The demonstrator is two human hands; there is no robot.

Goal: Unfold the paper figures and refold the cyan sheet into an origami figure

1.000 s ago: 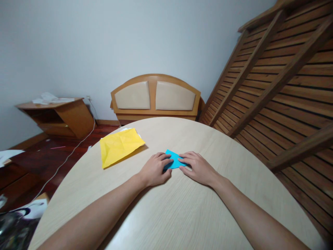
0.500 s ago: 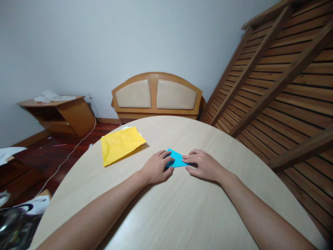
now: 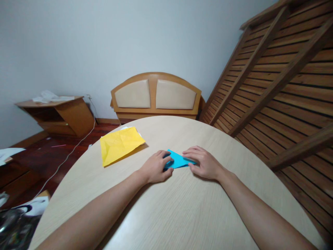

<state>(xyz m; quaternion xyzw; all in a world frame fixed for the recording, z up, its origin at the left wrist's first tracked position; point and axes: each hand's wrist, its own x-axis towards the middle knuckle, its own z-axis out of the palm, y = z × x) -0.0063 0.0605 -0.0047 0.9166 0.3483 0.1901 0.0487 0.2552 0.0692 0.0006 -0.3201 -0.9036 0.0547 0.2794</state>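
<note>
On the round table (image 3: 166,215), a folded piece of blue paper (image 3: 178,161) is laid somewhat beyond the middle of the visible top, its narrow end pointed toward the table's right side. Its left part is covered by the left hand (image 3: 157,168), whose fingers are bent and slightly parted, with the tips rested on the paper; the thumb is held apart from them, by the near edge. The paper's narrow right end is framed by the right hand (image 3: 204,163): its fingers are held close together, the thumb is set below them, and blue is seen in the gap between. Whether the paper is pinched there cannot be told. Near the table's far left edge, a creased yellow sheet (image 3: 121,146) is placed, with white paper (image 3: 126,127) partly covered by it. Beyond the table's far edge, a headboard (image 3: 153,93) with two pale panels is seen; to the table's right, a slatted wooden panel (image 3: 273,69) is leaned. Beyond the table's left side, a wooden cabinet (image 3: 73,116) is topped with white papers (image 3: 48,97).
</note>
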